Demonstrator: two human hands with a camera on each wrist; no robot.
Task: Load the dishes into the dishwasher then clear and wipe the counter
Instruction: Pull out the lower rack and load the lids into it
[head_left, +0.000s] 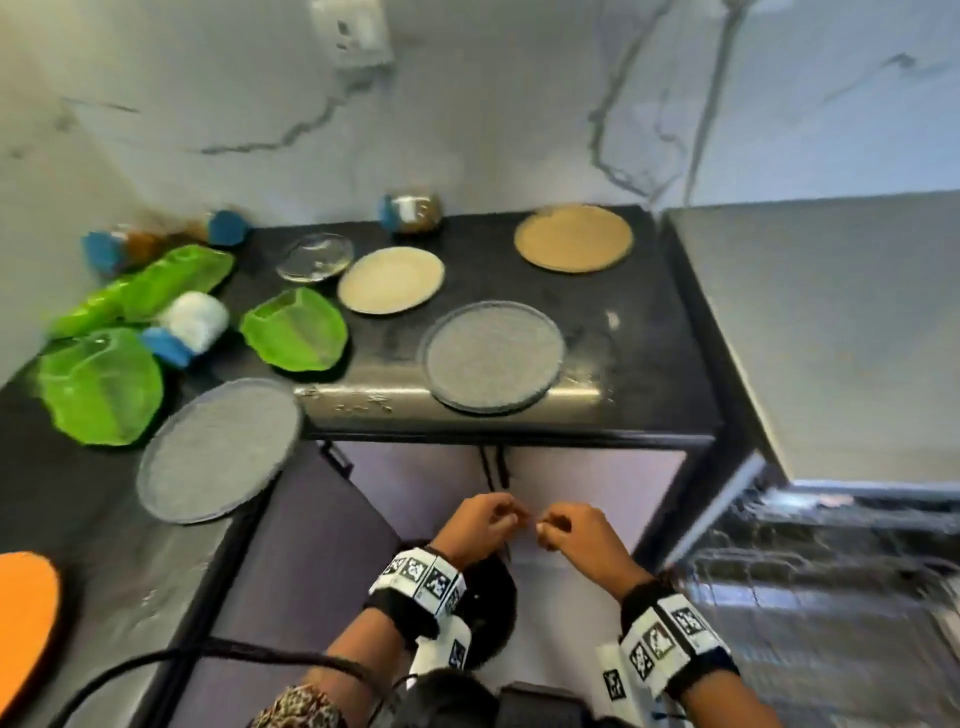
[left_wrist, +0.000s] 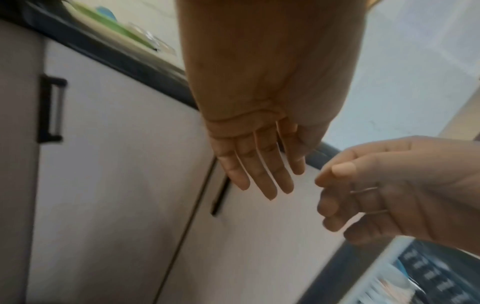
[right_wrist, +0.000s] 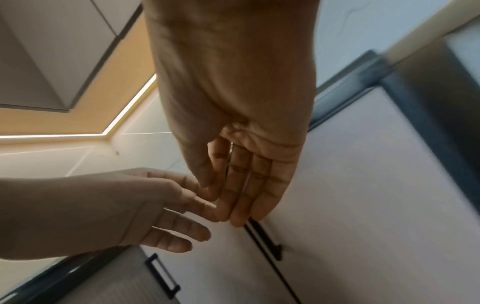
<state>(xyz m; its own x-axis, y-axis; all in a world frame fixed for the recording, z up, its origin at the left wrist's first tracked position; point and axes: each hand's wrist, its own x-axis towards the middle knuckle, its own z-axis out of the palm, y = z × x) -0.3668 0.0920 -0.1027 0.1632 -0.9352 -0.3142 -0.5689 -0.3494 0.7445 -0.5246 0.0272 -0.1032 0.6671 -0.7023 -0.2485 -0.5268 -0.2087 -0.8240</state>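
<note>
Dishes lie spread over a black desk set in a corner of marble-patterned wall. A grey plate sits at the near edge, right of centre. A second grey plate lies to its left and overhangs the near edge. Farther back are a beige plate, a brown plate at the far right, and a clear glass dish. Three green leaf-shaped dishes cluster on the left, with a white blue-capped jar lying between them. Brown-filled jars with blue lids lie along the far wall. An orange plate shows at the near left edge.

To the right, the open dishwasher shows a blurred wire rack.

Below the desk, in front of pale cabinet doors, the left hand and right hand hang close together, fingertips nearly meeting. The wrist views show both with relaxed, nearly straight fingers, holding nothing. Both wrists wear bands printed with black-and-white markers.
</note>
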